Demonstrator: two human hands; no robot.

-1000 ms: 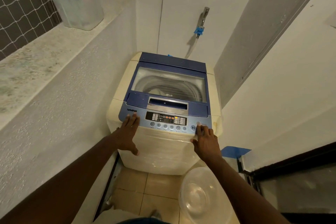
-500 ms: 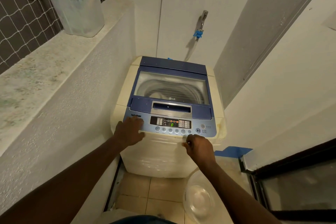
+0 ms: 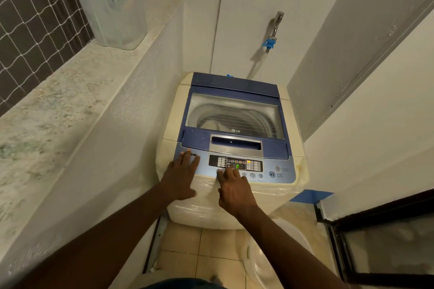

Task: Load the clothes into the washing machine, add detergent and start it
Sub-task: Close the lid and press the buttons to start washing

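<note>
A cream top-load washing machine [image 3: 178, 110] with a blue lid stands in the narrow corner. Its lid [image 3: 234, 115] is down, and pale laundry shows through the window. On the control panel [image 3: 236, 164] a green figure is lit. My left hand [image 3: 182, 177] lies flat, fingers spread, on the panel's left end. With its fingers apart, my right hand [image 3: 233, 191] has its fingertips on the left buttons of the row below the display. Neither hand holds anything.
A frosted plastic bin [image 3: 112, 12] stands on the stone ledge [image 3: 54, 103] at left, beside netting. A tap with a blue fitting [image 3: 272, 33] is on the back wall. A clear plastic basin [image 3: 265, 263] lies on the tiled floor, and a dark-framed glass door [image 3: 385, 241] is at right.
My right hand has slid left along the button row, from the start/pause end to the buttons under the display. The display now shows a green figure. The left hand stays put.
</note>
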